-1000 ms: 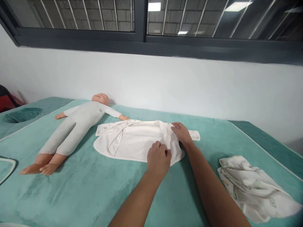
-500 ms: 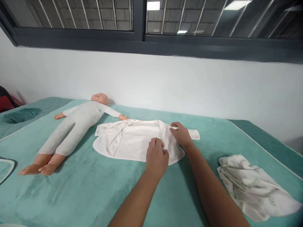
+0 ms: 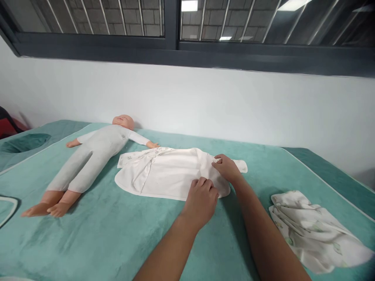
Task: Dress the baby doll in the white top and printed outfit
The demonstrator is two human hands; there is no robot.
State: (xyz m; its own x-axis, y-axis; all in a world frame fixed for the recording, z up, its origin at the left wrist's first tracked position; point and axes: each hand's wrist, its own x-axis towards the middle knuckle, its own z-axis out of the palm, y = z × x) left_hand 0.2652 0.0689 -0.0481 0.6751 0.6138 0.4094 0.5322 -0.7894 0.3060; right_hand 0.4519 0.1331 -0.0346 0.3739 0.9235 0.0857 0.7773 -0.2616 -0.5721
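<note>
A white baby shirt [image 3: 172, 171] lies spread on a green cloth, its front opened out and its sleeves to either side. Over its lower right part, my left hand [image 3: 202, 198] is curled, fingers closed on the fabric's edge. My right hand [image 3: 227, 168] pinches the shirt's right side close to the right sleeve [image 3: 241, 166]; its fingertips are partly hidden by the hand. A baby doll [image 3: 101, 146] in a pale bodysuit lies on its back to the left, one hand touching or almost touching the shirt's left sleeve.
A crumpled white cloth with a leaf print [image 3: 316, 230] lies at the right. The green cover [image 3: 96, 242] runs back to a white wall [image 3: 205, 105] under a dark-framed window [image 3: 117, 45]. A red and black item [image 3: 7, 125] shows at the far left.
My left hand has shifted right along the shirt's lower edge. My right hand's fingers have drawn together, and the shirt's lower right corner has moved slightly outward. The doll has stayed put.
</note>
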